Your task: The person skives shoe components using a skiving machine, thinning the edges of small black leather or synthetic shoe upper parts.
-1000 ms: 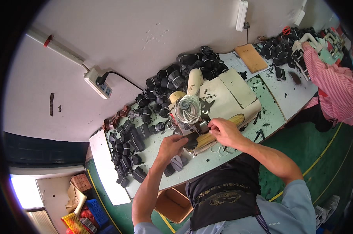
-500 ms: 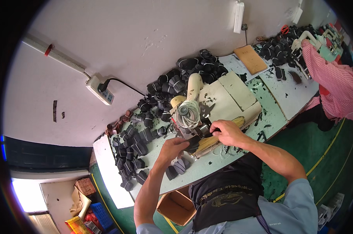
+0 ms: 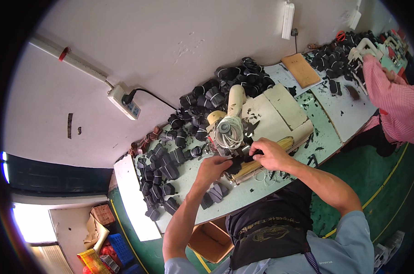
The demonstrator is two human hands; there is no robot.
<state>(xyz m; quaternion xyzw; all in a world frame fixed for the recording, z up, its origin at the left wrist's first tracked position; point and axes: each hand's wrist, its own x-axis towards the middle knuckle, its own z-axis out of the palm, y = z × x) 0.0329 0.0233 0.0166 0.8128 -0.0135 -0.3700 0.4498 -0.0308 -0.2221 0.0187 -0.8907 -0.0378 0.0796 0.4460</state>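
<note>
A cream bench machine (image 3: pixel 278 109) with a coil of white cord (image 3: pixel 229 132) on it stands in front of me. My left hand (image 3: pixel 214 169) is closed on a flat black piece (image 3: pixel 235 165), which lies at the machine's front by the working head. To the right of that piece, my right hand (image 3: pixel 271 154) has its fingers pinched together close to the metal part of the head. Something dark shows at those fingertips, too small to name. Two grey-black pieces (image 3: pixel 217 192) lie on the table below my left hand.
Bundles of black pieces (image 3: pixel 163 164) tied with pale bands cover the table's left and back. A power strip (image 3: pixel 124 102) hangs on the wall. A cardboard box (image 3: pixel 210 242) sits under the table. On the right, a person in a pink checked garment (image 3: pixel 401 102) works at another machine.
The whole view has shifted slightly right. My left hand and the black piece have come nearer my right hand and the machine's head. The co-worker on the right has changed posture.
</note>
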